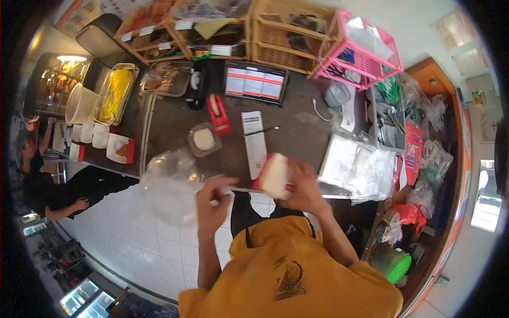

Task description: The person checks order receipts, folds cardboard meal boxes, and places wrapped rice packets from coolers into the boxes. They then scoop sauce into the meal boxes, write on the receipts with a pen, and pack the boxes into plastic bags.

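My right hand (pixel 305 188) is closed around a white and red takeaway box (pixel 274 176), held tilted above the table's front edge. My left hand (pixel 213 204) is off to the box's left, index finger stretched out and thumb apart, slightly blurred. Beside it a clear plastic bag (pixel 168 185) spreads over the table edge; whether the fingers touch it I cannot tell. A long printed receipt (pixel 255 143) lies behind the box with a black pen (pixel 262 131) across it. Near the receipt are a red tape dispenser (pixel 218 114) and a clear tub (pixel 203 140) with a round white item inside.
A tablet (pixel 254 83) stands at the back below tan baskets (pixel 286 50) and a pink rack (pixel 366 53). Stacked clear plastic bags (pixel 355 167) lie right. Filled boxes (pixel 120 148) and a yellow-filled tray (pixel 117 94) sit left, near another person (pixel 79 193).
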### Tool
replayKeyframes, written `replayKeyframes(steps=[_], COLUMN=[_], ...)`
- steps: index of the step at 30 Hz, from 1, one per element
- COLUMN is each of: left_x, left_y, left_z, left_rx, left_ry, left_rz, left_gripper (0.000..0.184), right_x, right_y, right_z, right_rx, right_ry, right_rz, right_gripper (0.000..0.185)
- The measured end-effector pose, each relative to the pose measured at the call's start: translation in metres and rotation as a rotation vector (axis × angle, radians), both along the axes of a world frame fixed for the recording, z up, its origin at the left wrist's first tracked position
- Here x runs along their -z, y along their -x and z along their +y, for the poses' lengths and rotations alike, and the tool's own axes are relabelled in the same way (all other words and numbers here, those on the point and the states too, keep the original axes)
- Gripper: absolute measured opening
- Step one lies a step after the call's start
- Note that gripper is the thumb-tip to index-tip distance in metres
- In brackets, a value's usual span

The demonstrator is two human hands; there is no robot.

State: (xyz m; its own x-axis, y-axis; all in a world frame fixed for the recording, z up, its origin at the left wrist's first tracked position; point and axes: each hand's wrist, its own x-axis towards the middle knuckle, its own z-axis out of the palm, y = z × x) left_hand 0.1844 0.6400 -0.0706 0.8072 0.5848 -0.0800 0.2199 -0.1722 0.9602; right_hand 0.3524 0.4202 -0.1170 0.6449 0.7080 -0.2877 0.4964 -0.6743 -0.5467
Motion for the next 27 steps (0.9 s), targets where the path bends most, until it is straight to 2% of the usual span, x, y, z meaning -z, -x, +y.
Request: replayKeyframes(steps=[1,2,3,6,10,12,13,14,16,18,19,20,21,22,23,26,27], left_x=[0.005,0.008,-0.01,-0.025,0.037,0.082,0.093,0.085,0.05,0.145,0.191,0.197,0.164,0.199,0.191,0.182,0.181], left_y=[-0.024,-0.047,-0.071,-0.115,-0.15,-0.155,-0.158,-0.163,-0.178,-0.153,-0.141,-0.14,-0.148,-0.131,-0.128,-0.114,-0.107], left_z=[-0.027,-0.05,-0.08,-0.138,-0.166,-0.182,-0.189,-0.201,-0.232,-0.212,-0.202,-0.193,-0.196,-0.197,-0.207,-0.235,-0.24], left_rx=[0.154,0.343,0.416,0.428,0.307,0.236,0.188,0.291,0.462,0.226,0.116,-0.247,-0.362,-0.389,-0.298,-0.062,0.019], left_ry=[0.164,0.184,0.484,0.75,0.542,0.758,0.86,0.499,-0.234,-0.03,0.059,0.819,0.804,0.815,0.723,0.369,0.234], left_rz=[-0.056,-0.108,-0.108,-0.117,-0.055,-0.023,-0.008,0.056,0.179,0.001,-0.106,-0.259,-0.22,-0.248,-0.194,-0.133,-0.13], left_gripper=[0.036,0.033,0.032,0.033,0.026,0.021,0.019,0.022,0.035,0.034,0.034,0.025,0.017,0.02,0.022,0.023,0.023], right_x=[-0.006,-0.017,-0.037,-0.111,-0.185,-0.171,-0.16,-0.143,-0.073,0.015,0.042,0.063,0.081,0.091,0.083,0.089,0.095], right_y=[-0.012,-0.022,-0.032,-0.055,-0.07,-0.072,-0.079,-0.09,-0.104,-0.117,-0.12,-0.127,-0.13,-0.131,-0.132,-0.126,-0.122], right_z=[-0.042,-0.08,-0.113,-0.195,-0.232,-0.221,-0.209,-0.193,-0.158,-0.147,-0.152,-0.16,-0.165,-0.17,-0.17,-0.146,-0.137], right_rx=[0.028,0.063,0.126,0.199,-0.001,-0.101,-0.168,-0.238,-0.332,-0.353,-0.328,-0.306,-0.27,-0.237,-0.236,-0.444,-0.414], right_ry=[0.003,0.005,0.024,0.076,0.02,-0.135,-0.255,-0.377,-0.656,-0.645,-0.524,-0.407,-0.254,-0.098,-0.047,-0.094,-0.102], right_rz=[-0.067,-0.129,-0.086,-0.091,-0.164,-0.239,-0.148,-0.055,-0.031,-0.088,-0.144,-0.202,-0.247,-0.287,-0.165,-0.004,-0.032], right_gripper=[0.112,0.111,0.111,0.108,0.106,0.098,0.093,0.087,0.079,0.08,0.081,0.083,0.085,0.087,0.091,0.087,0.089])
